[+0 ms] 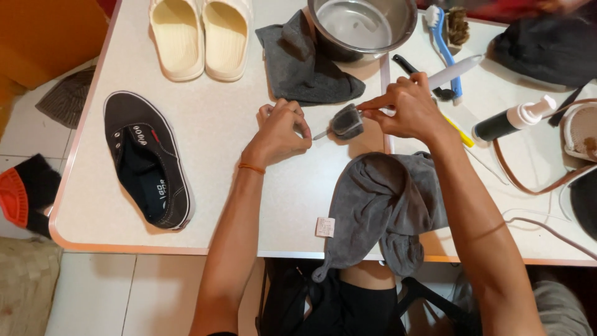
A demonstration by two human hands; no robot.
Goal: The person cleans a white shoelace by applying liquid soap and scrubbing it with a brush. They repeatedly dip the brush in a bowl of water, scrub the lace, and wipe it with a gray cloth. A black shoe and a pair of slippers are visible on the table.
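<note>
Held thing: a small dark brush head (346, 121) with a thin pale stem poking out at its nine o'clock side, held just above the surface (217, 143) near the middle of the view.
Right hand (407, 112): fingers pinched together on the three o'clock end of the brush head; a white-handled tool also runs out from under this hand toward one o'clock.
Left hand (283, 130): fingers curled in close by the tip of the stem; whether they actually pinch it I cannot tell.
Handling: judged light and small, easy to hold with fingertips; the bristled body looks soft and yielding, the stem stiff and thin, so it could twist or slip if gripped only at the tip.
Where to hold: best at the firm body of the head, with the stem steadied near its root.
At twelve o'clock: dark grey cloth (305, 62) and a steel bowl (364, 25).
At six o'clock: grey towel (385, 199) draped over the surface edge.
At nine o'clock: black sneaker (146, 158); cream slippers (199, 34) beyond it.
At three o'clock: pump bottle (513, 118) and blue-handled brush (443, 43).
</note>
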